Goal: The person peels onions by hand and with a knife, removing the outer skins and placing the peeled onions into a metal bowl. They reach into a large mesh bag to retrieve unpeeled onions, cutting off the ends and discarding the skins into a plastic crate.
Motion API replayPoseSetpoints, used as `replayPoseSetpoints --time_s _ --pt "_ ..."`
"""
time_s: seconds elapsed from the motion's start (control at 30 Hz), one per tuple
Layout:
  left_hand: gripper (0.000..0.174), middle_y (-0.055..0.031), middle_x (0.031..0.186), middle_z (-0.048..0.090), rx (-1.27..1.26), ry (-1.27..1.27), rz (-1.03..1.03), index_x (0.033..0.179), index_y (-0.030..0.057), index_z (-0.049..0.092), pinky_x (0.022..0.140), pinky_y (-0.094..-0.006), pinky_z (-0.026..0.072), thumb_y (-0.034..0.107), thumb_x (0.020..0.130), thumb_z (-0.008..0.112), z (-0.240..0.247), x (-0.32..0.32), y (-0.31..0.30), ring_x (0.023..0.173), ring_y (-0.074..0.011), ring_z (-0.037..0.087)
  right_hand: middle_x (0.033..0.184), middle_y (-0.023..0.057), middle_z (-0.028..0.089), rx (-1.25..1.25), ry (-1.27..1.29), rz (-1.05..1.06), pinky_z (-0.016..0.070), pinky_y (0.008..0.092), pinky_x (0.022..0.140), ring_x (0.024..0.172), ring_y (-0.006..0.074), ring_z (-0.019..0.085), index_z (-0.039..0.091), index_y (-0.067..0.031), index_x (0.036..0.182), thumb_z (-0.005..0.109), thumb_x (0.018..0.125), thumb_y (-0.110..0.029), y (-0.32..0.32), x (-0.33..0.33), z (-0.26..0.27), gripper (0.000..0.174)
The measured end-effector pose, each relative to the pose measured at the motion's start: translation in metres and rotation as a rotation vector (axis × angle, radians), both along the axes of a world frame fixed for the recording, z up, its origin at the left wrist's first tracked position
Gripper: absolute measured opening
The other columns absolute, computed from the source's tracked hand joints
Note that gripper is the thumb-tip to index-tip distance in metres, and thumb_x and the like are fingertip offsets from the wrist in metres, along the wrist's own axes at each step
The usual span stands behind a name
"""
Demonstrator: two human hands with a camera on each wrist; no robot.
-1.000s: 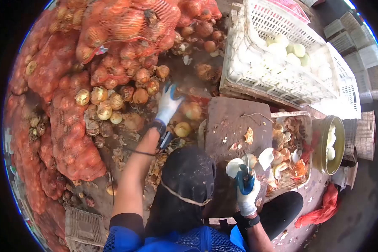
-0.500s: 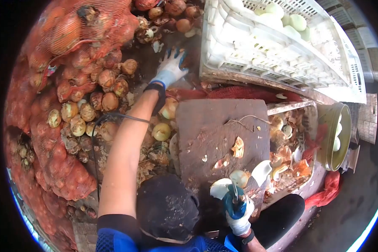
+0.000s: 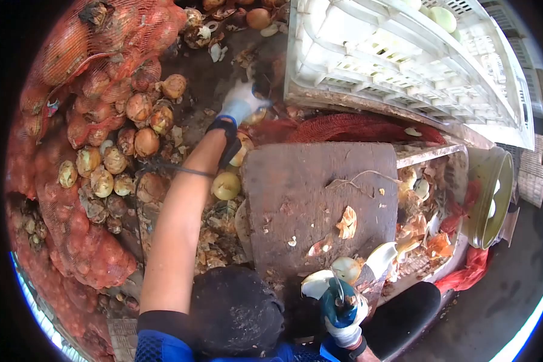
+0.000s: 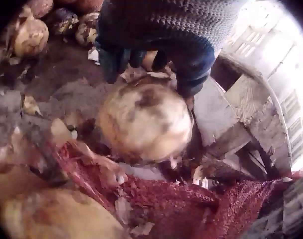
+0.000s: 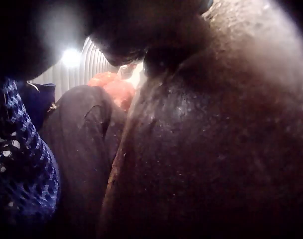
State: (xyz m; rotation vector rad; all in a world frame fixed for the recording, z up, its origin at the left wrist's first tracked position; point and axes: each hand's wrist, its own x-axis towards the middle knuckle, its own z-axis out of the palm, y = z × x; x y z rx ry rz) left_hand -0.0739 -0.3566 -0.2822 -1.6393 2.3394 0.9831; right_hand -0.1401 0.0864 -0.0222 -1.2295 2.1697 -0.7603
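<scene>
Out past the far left corner of the board (image 3: pixel 320 205), my left hand (image 3: pixel 241 102) wears a white glove with blue fingertips. In the left wrist view its thumb and fingers curl about the far side of an unpeeled onion (image 4: pixel 146 119), which looks blurred. My right hand (image 3: pixel 344 314), gloved alike, grips a knife (image 3: pixel 338 289) at the board's near edge; the handle is hidden in the glove. Beside the knife lie a pale cut onion (image 3: pixel 346 269) and white onion pieces (image 3: pixel 380 259). The right wrist view is dark, showing mostly the board's surface (image 5: pixel 201 164).
Red mesh sacks of onions (image 3: pixel 72 223) pile up at left, with loose onions (image 3: pixel 114 160) beside them. A white crate (image 3: pixel 398 66) stands at the back right, and red netting (image 3: pixel 350 130) lies before it. Right of the board are a bin of peelings (image 3: pixel 428 229) and a bucket (image 3: pixel 489 199).
My left hand reached forward past the board with fingers spread, then drew slightly back and closed round an onion. My right hand stays by the board's near edge with the knife. The head view shifted.
</scene>
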Motion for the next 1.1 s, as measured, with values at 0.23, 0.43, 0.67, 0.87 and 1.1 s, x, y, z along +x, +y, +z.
replayPoseSetpoints --time_s 0.23,0.43,0.67,0.87,1.1 --pt "0.093 -0.0248 0.137 0.049 -0.004 -0.005 -0.156 0.138 0.0048 0.044 0.104 -0.0456 0.0447 0.034 0.063 0.089 0.022 0.039 0.038 0.126 -0.0422 0.049 0.090 0.0118 0.071 0.065 -0.103 -0.056 0.0545 0.0333 0.069 0.076 0.0222 0.069 0.069 0.0010 0.108 0.067 0.085 -0.005 0.000 0.003 0.002 0.024" --pt "0.061 -0.0135 0.113 0.066 0.234 0.702 0.397 0.119 0.0048 0.060 0.088 -0.0364 0.0538 0.027 0.071 0.088 0.046 0.092 0.047 0.104 -0.0262 0.065 0.093 0.0080 0.071 0.030 -0.136 -0.099 0.0531 0.0296 0.071 0.079 0.0156 0.066 0.068 0.0002 0.112 0.065 0.087 -0.002 0.001 0.006 -0.002 0.026" --pt "0.043 -0.0060 0.117 0.068 0.753 1.318 0.695 0.126 0.0122 0.060 0.089 -0.0438 0.0561 0.026 0.089 0.075 0.116 0.136 0.050 0.105 -0.0243 0.067 0.071 0.0097 0.063 -0.182 -0.104 -0.098 0.0479 0.0357 0.054 0.057 0.0235 0.062 0.068 -0.0055 0.108 0.071 0.086 -0.009 0.004 0.004 -0.012 0.023" --pt "0.042 -0.0089 0.126 0.065 0.751 1.460 0.482 0.130 0.0107 0.059 0.081 -0.0463 0.0595 0.032 0.095 0.066 0.245 0.130 0.047 0.109 -0.0267 0.066 0.098 0.0139 0.069 -0.178 -0.114 0.158 0.0552 0.0419 0.076 0.089 0.0337 0.069 0.064 -0.0118 0.110 0.070 0.084 -0.013 0.018 0.009 0.012 0.027" --pt "0.044 -0.0094 0.122 0.066 0.801 1.347 0.218 0.128 0.0075 0.059 0.083 -0.0412 0.0602 0.034 0.094 0.067 0.350 0.103 0.124 0.107 -0.0247 0.067 0.086 0.0151 0.069 -0.274 0.409 0.186 0.0529 0.0447 0.063 0.075 0.0343 0.067 0.063 -0.0115 0.111 0.067 0.087 -0.023 -0.008 -0.045 -0.008 0.027"
